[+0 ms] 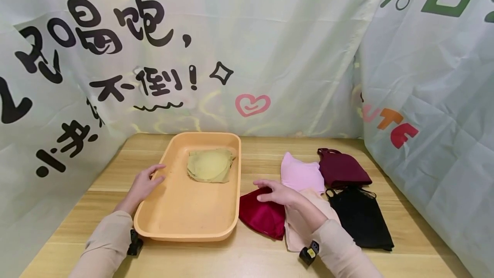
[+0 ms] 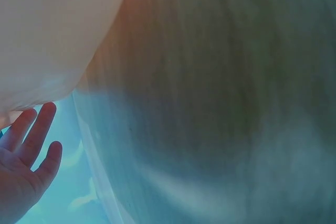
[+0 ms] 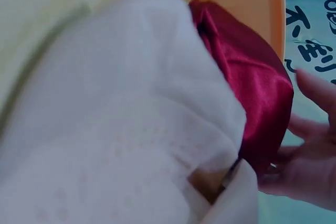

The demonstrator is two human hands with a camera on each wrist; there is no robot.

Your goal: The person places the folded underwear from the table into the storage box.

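Note:
A peach plastic tray (image 1: 185,209) lies on the table, and a folded yellow-green bra (image 1: 210,165) sits in its far part. At the tray's left rim is my left hand (image 1: 143,182), fingers loosely spread; the left wrist view shows this hand (image 2: 29,163) with fingertips right at the tray's side. My right hand (image 1: 278,193) is over the upper edge of a folded dark red satin bra (image 1: 264,216), fingers loosely extended. In the right wrist view the hand (image 3: 310,153) appears beside the shiny red bra (image 3: 257,93), its lower fingers partly hidden by the cloth.
Right of the red bra lie a beige folded garment (image 1: 299,226), a lilac one (image 1: 301,173), a maroon one (image 1: 343,170) with a strap, and a black one (image 1: 362,218) with thin straps. Printed cloth curtains (image 1: 293,76) close off the table's back and sides.

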